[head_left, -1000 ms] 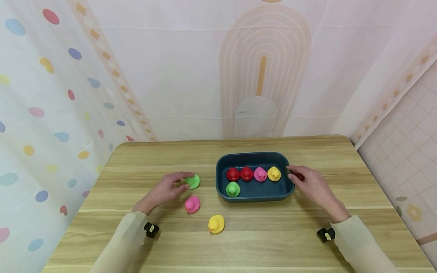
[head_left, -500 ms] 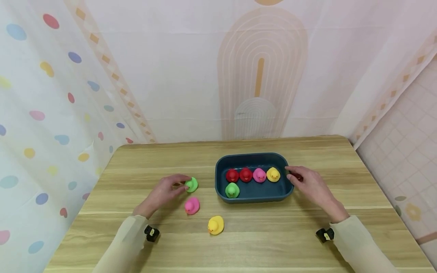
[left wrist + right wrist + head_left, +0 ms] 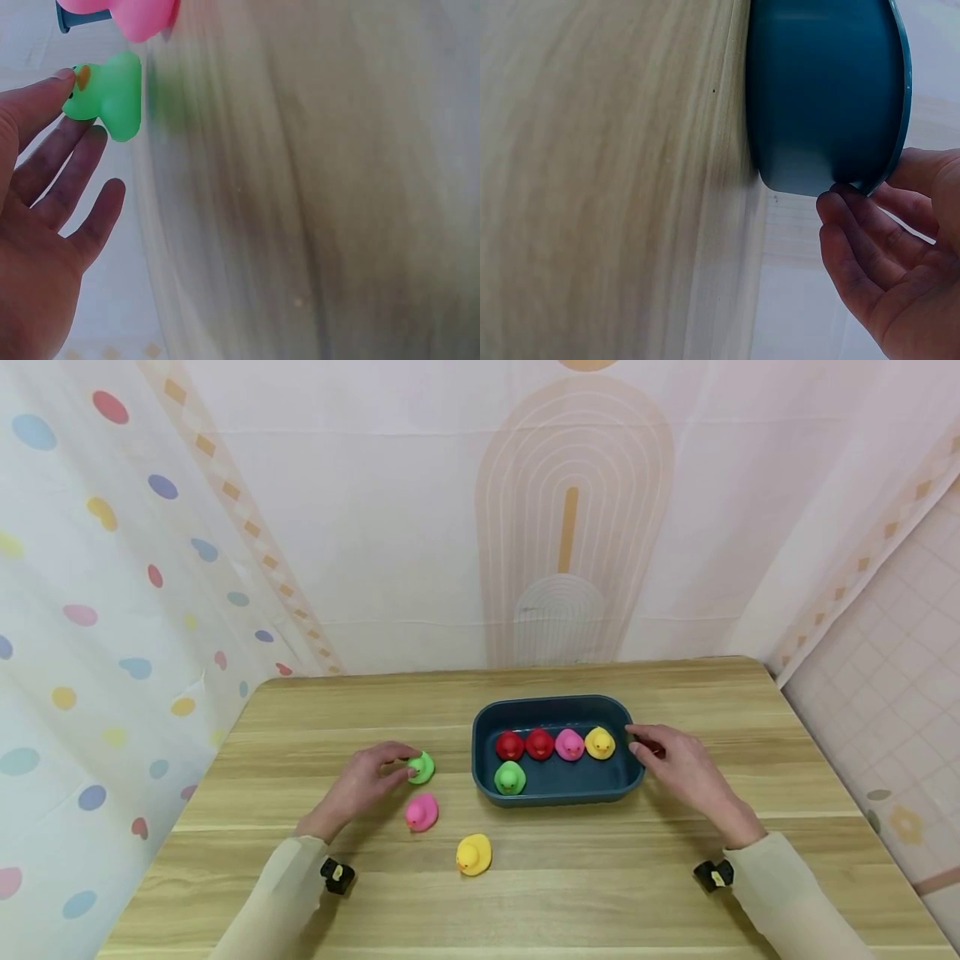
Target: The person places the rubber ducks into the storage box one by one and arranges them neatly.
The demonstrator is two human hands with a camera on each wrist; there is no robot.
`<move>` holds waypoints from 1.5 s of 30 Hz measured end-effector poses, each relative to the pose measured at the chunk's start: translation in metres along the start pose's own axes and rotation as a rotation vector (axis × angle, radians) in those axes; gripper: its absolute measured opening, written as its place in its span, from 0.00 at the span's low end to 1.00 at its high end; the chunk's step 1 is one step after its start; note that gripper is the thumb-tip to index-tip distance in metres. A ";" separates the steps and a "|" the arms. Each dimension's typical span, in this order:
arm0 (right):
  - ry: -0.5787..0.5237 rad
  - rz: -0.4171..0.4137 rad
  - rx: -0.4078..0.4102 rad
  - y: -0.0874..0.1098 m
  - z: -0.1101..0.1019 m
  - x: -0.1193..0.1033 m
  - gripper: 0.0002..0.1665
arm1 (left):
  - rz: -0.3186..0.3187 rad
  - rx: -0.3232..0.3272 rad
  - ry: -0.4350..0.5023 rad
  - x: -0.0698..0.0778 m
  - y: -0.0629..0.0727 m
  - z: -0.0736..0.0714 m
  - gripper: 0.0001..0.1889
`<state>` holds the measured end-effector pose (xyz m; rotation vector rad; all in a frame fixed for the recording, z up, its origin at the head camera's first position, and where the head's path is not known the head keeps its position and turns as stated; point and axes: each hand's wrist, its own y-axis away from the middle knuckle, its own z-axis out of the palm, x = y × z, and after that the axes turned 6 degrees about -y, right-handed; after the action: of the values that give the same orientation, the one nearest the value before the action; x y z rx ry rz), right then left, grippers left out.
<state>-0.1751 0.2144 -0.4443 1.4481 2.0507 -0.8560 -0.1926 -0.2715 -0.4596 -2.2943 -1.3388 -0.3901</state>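
My left hand (image 3: 363, 781) is at the green rubber duck (image 3: 422, 767) on the left of the table. In the left wrist view the thumb is at the duck's beak and two fingers are behind its head, the others spread below. Just in front of it sits a pink rubber duck (image 3: 422, 812). My right hand (image 3: 688, 770) holds the right end of a dark blue tub (image 3: 558, 797) by its rim; the right wrist view shows fingertips against the outer wall. Two red ducks (image 3: 510, 745), a pink one, a yellow one and a green one are inside.
A yellow rubber duck (image 3: 474, 855) stands on the wooden table (image 3: 600, 893), in front of the tub's left end. Patterned curtains (image 3: 390, 527) hang behind the table and along its left side. A black wrist camera (image 3: 337, 876) sits at each sleeve cuff.
My left thumb and fingers have come together on the green duck, which has shifted slightly towards me and turned its head to the hand. The right hand stays at the tub.
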 end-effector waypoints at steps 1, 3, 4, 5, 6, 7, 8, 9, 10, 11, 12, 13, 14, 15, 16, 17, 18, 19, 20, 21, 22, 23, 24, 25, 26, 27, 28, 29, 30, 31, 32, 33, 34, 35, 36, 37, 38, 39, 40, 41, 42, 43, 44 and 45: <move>0.000 0.001 -0.001 0.000 0.000 0.000 0.19 | -0.001 0.006 0.000 0.001 0.000 0.000 0.16; -0.001 0.000 0.000 0.000 0.000 0.000 0.19 | 0.000 0.020 0.004 0.003 0.001 0.000 0.16; -0.002 0.000 0.000 0.000 0.000 0.000 0.19 | 0.001 0.029 0.005 0.004 0.001 0.000 0.16; -0.002 0.001 0.001 0.001 0.000 0.000 0.19 | 0.001 0.035 0.006 0.005 0.001 0.000 0.16; -0.003 0.001 -0.001 0.000 0.000 -0.001 0.19 | 0.000 0.042 0.008 0.006 0.002 0.000 0.16; -0.004 0.003 -0.001 0.000 0.000 -0.001 0.19 | -0.001 0.048 0.009 0.006 0.002 0.000 0.15; -0.005 0.004 -0.001 0.000 0.000 -0.001 0.19 | 0.001 0.056 0.008 0.007 0.003 0.000 0.15; -0.004 0.005 -0.002 0.000 0.000 -0.001 0.19 | 0.001 0.065 0.004 0.008 0.003 -0.001 0.15; -0.005 0.006 -0.004 0.000 0.000 -0.001 0.19 | 0.003 0.074 0.003 0.009 0.003 -0.001 0.15; -0.004 0.007 -0.004 0.000 0.000 -0.001 0.19 | 0.004 0.083 0.001 0.010 0.003 -0.001 0.15; -0.003 0.007 -0.004 0.000 0.000 -0.001 0.19 | 0.006 0.091 -0.003 0.011 0.003 -0.001 0.15; -0.002 0.007 -0.004 0.000 0.000 -0.001 0.19 | 0.007 0.099 -0.007 0.012 0.004 -0.001 0.14; -0.001 0.005 -0.003 0.000 0.000 0.000 0.19 | 0.006 0.105 -0.007 0.013 0.004 -0.001 0.14; 0.001 0.002 -0.003 0.000 0.000 0.000 0.19 | 0.002 0.109 -0.008 0.014 0.004 -0.001 0.14; 0.001 0.000 -0.002 0.000 0.000 0.000 0.19 | 0.002 0.114 -0.007 0.015 0.004 -0.001 0.14; 0.002 -0.002 0.000 0.000 0.000 0.000 0.19 | -0.001 0.116 -0.004 0.016 0.004 -0.001 0.14; 0.002 -0.005 0.001 0.000 0.000 0.000 0.19 | -0.002 0.120 -0.001 0.018 0.004 -0.001 0.14; 0.003 -0.006 0.003 0.000 0.000 0.000 0.19 | -0.005 0.123 0.003 0.019 0.005 -0.001 0.14; 0.003 -0.007 0.003 0.000 0.000 0.000 0.19 | -0.007 0.125 0.009 0.020 0.005 -0.001 0.14; 0.002 -0.007 0.004 0.000 0.000 0.000 0.19 | -0.007 0.128 0.013 0.021 0.005 -0.001 0.14; 0.002 -0.006 0.003 0.000 0.000 0.000 0.19 | -0.006 0.133 0.019 0.022 0.005 -0.002 0.14; 0.002 -0.005 0.003 0.000 0.000 0.000 0.19 | -0.004 0.138 0.020 0.024 0.005 -0.002 0.14; 0.003 -0.005 0.002 0.000 0.000 0.000 0.19 | 0.001 0.144 0.021 0.025 0.005 -0.002 0.14; 0.005 -0.004 0.002 0.000 0.000 0.000 0.19 | 0.004 0.150 0.026 0.026 0.005 -0.002 0.14; 0.005 -0.003 0.001 0.000 0.000 0.000 0.19 | 0.011 0.155 0.028 0.028 0.005 -0.001 0.14; 0.006 -0.002 0.000 0.000 0.000 0.000 0.19 | 0.016 0.161 0.031 0.029 0.005 -0.001 0.15; 0.006 -0.002 0.000 0.000 0.000 0.000 0.19 | 0.020 0.166 0.032 0.030 0.006 -0.001 0.15; 0.006 -0.002 -0.001 0.000 0.000 0.000 0.19 | 0.024 0.171 0.033 0.032 0.006 -0.001 0.15; 0.005 -0.002 -0.002 0.000 0.000 0.000 0.19 | 0.026 0.173 0.037 0.033 0.006 -0.001 0.15; 0.004 -0.003 -0.002 0.000 0.000 0.000 0.19 | 0.027 0.176 0.039 0.035 0.006 -0.001 0.15; 0.003 -0.003 -0.002 0.000 0.000 0.000 0.19 | 0.027 0.179 0.038 0.037 0.006 0.000 0.15; 0.002 -0.003 -0.002 0.000 0.000 0.000 0.19 | 0.026 0.182 0.041 0.038 0.006 0.000 0.15; 0.000 -0.004 -0.002 0.000 0.000 0.000 0.19 | 0.027 0.186 0.043 0.040 0.006 0.000 0.15; -0.001 -0.005 -0.001 0.000 0.000 0.000 0.19 | 0.029 0.189 0.047 0.042 0.006 0.000 0.15; -0.001 -0.006 -0.001 0.000 0.000 0.000 0.19 | 0.032 0.194 0.052 0.044 0.005 0.000 0.16; -0.001 -0.007 -0.001 0.000 0.000 0.001 0.19 | 0.036 0.197 0.058 0.046 0.005 0.000 0.16; -0.002 -0.007 -0.001 0.000 0.000 0.001 0.19 | 0.041 0.201 0.064 0.048 0.004 0.000 0.16; -0.002 -0.007 -0.002 0.000 0.000 0.001 0.19 | 0.045 0.204 0.070 0.050 0.004 0.000 0.16; -0.003 -0.006 -0.003 0.000 0.000 0.001 0.19 | 0.050 0.206 0.077 0.053 0.003 0.000 0.16; -0.003 -0.006 -0.003 0.000 0.000 0.001 0.19 | 0.053 0.205 0.086 0.055 0.002 0.000 0.16; -0.004 -0.005 -0.003 0.000 0.000 0.001 0.19 | 0.055 0.204 0.091 0.057 0.002 0.000 0.16; -0.004 -0.004 -0.004 0.000 0.000 0.001 0.19 | 0.057 0.201 0.097 0.059 0.001 0.000 0.16; -0.003 -0.004 -0.004 0.000 0.000 0.001 0.19 | 0.058 0.199 0.102 0.061 0.000 0.000 0.16; -0.004 -0.003 -0.005 0.000 0.000 0.001 0.19 | 0.058 0.196 0.108 0.064 -0.001 0.001 0.16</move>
<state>-0.1759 0.2150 -0.4450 1.4397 2.0514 -0.8536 -0.1624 -0.2235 -0.4310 -2.1148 -1.1992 -0.3427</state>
